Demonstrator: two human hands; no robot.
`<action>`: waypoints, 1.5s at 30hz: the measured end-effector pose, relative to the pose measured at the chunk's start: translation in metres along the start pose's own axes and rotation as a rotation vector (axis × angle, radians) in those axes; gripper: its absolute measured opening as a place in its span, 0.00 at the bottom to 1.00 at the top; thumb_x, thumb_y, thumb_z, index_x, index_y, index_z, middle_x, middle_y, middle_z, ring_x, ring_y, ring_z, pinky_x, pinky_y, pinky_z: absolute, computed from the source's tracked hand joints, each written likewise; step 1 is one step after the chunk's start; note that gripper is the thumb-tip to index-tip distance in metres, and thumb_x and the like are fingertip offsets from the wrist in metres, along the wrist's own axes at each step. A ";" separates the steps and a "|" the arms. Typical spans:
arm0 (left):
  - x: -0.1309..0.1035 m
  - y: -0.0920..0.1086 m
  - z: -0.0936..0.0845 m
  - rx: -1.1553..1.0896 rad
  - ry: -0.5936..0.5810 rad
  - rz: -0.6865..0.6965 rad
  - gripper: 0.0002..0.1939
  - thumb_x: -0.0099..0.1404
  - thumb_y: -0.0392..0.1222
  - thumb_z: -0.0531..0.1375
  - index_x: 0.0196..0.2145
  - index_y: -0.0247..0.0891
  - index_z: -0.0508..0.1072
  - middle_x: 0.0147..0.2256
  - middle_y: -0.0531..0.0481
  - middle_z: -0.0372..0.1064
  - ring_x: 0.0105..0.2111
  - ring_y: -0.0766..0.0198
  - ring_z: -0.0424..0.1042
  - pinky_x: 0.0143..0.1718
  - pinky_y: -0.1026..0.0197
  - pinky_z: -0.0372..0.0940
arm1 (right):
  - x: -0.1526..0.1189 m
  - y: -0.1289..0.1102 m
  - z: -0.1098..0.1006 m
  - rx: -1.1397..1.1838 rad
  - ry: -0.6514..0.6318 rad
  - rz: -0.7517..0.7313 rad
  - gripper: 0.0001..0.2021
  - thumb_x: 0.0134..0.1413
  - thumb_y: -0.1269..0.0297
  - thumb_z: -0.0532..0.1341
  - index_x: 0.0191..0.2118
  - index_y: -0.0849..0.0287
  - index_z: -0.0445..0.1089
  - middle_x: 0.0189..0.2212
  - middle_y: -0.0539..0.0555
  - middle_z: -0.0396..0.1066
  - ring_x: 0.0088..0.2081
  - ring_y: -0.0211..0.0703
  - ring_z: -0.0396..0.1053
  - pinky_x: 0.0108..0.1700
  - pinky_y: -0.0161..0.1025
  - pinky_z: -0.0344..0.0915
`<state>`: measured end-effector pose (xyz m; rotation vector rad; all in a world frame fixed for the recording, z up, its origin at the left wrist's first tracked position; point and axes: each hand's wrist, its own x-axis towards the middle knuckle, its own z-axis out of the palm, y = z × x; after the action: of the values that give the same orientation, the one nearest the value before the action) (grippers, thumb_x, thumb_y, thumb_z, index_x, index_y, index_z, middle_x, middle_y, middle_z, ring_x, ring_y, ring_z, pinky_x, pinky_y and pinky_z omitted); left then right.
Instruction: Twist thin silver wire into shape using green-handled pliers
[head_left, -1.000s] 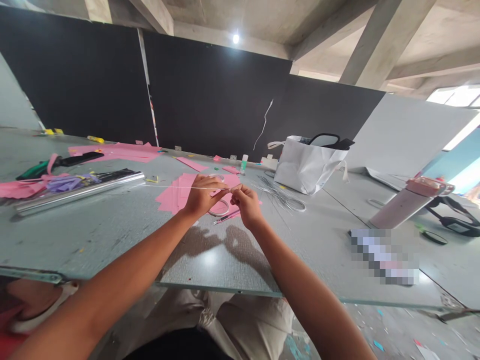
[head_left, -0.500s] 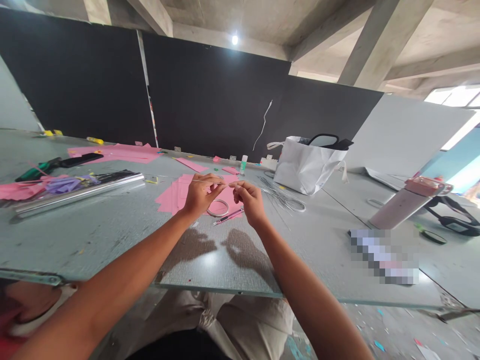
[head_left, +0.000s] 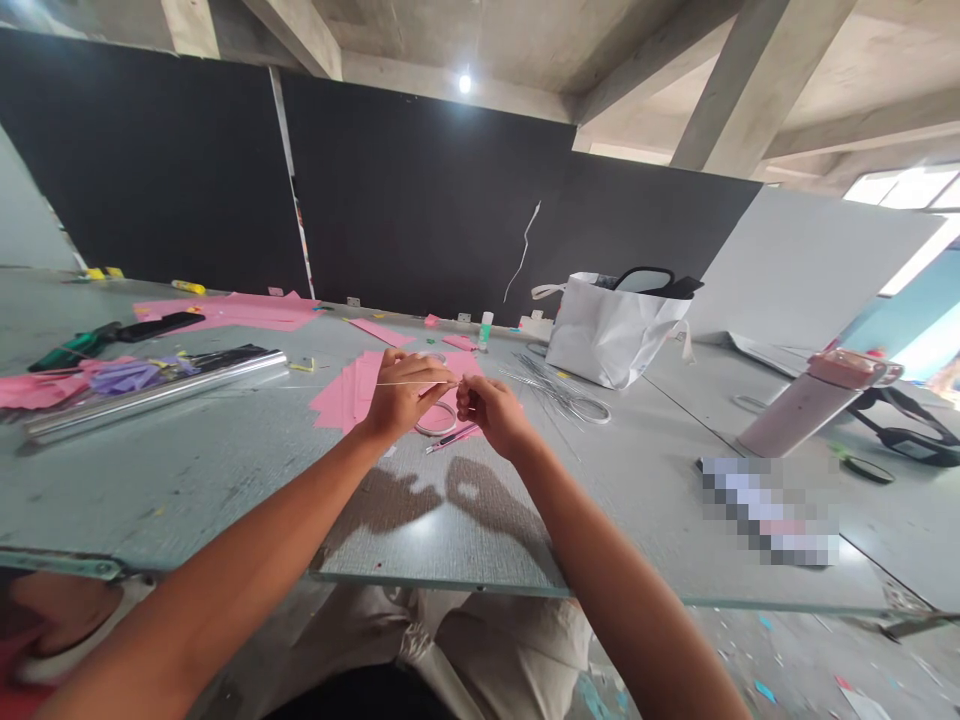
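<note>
A thin pale wire runs level across the back of my left hand, whose thumb and fingertips pinch its right end. My right hand is closed, its thumb and forefinger pinching at the same end, almost touching the left fingertips. Under the hands lie pink paper sheets. On them are a silvery ring of wire or tape and a slim pink pen-like tool. Just right of my right hand spreads a bundle of thin metal wires.
A foil roll, purple paper and a green-handled tool lie left. A glue stick and white bag stand behind. To the right are a pink bottle and a blurred-out flat object. Someone's arm shows lower left.
The wire has become visible stretching left past my left hand. Left fingers are raised and spread more over it; my right fingers have curled in tighter. The view has shifted slightly.
</note>
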<state>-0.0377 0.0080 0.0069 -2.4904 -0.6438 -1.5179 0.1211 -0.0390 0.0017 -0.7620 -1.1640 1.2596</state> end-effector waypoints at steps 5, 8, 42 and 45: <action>0.001 -0.005 -0.004 0.048 -0.021 0.053 0.10 0.67 0.49 0.58 0.32 0.50 0.79 0.33 0.54 0.78 0.31 0.63 0.70 0.46 0.52 0.51 | -0.001 0.001 -0.002 0.115 -0.039 0.108 0.14 0.39 0.56 0.67 0.21 0.59 0.65 0.19 0.45 0.60 0.22 0.32 0.56 0.26 0.33 0.58; 0.002 -0.007 -0.007 0.056 -0.035 0.085 0.08 0.66 0.47 0.59 0.33 0.53 0.79 0.33 0.56 0.78 0.32 0.63 0.70 0.47 0.51 0.50 | -0.001 0.001 -0.004 0.132 -0.026 0.159 0.13 0.39 0.57 0.68 0.23 0.60 0.66 0.20 0.45 0.61 0.22 0.31 0.58 0.27 0.33 0.61; 0.013 0.026 0.005 -0.554 -0.005 -0.478 0.17 0.56 0.56 0.63 0.26 0.38 0.78 0.29 0.49 0.76 0.32 0.61 0.72 0.38 0.58 0.65 | -0.003 0.001 -0.006 -0.841 0.285 -0.824 0.06 0.52 0.65 0.54 0.25 0.55 0.58 0.23 0.47 0.61 0.26 0.36 0.58 0.30 0.35 0.58; 0.014 0.027 0.005 -0.603 -0.012 -0.527 0.17 0.55 0.56 0.64 0.25 0.38 0.78 0.29 0.49 0.76 0.32 0.61 0.72 0.38 0.58 0.66 | -0.004 -0.003 -0.007 -0.852 0.277 -0.834 0.06 0.51 0.66 0.54 0.25 0.55 0.59 0.23 0.47 0.61 0.26 0.36 0.58 0.31 0.35 0.58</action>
<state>-0.0165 -0.0106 0.0188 -2.9047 -1.0382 -2.1487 0.1287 -0.0427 0.0012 -0.8680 -1.5508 -0.0709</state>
